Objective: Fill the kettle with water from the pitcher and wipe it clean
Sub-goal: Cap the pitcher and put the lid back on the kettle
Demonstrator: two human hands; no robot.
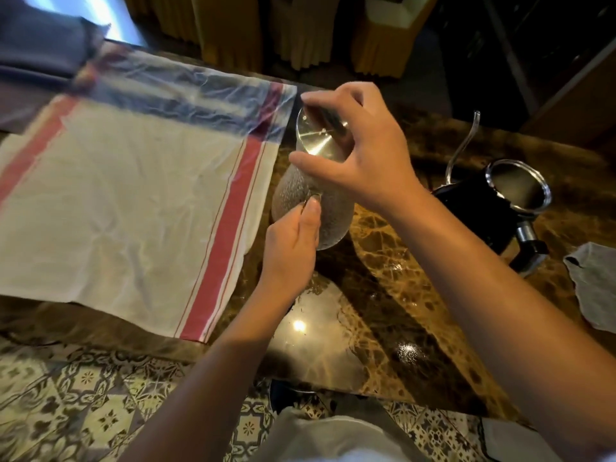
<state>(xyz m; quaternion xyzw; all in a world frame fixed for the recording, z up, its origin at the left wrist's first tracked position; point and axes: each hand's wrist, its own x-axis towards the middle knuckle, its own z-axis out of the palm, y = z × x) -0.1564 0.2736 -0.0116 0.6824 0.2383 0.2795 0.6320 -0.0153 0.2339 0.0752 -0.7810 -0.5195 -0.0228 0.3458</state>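
A textured glass pitcher [293, 191] with a shiny metal lid [315, 135] stands on the marble table, just right of a striped cloth. My right hand [360, 151] curls over the top, fingers and thumb gripping the lid. My left hand [293, 241] holds the pitcher's handle at its near side. A black gooseneck kettle [473, 211] sits to the right with its lid off, its steel rim [520, 188] open and its thin spout pointing away. A small grey wiping cloth [593, 285] lies at the right edge.
A large white cloth with red stripes [126, 208] covers the table's left half. The brown marble table [383, 295] ends near me above patterned floor tiles [83, 401]. Chairs with yellow covers [300, 28] stand beyond the far edge.
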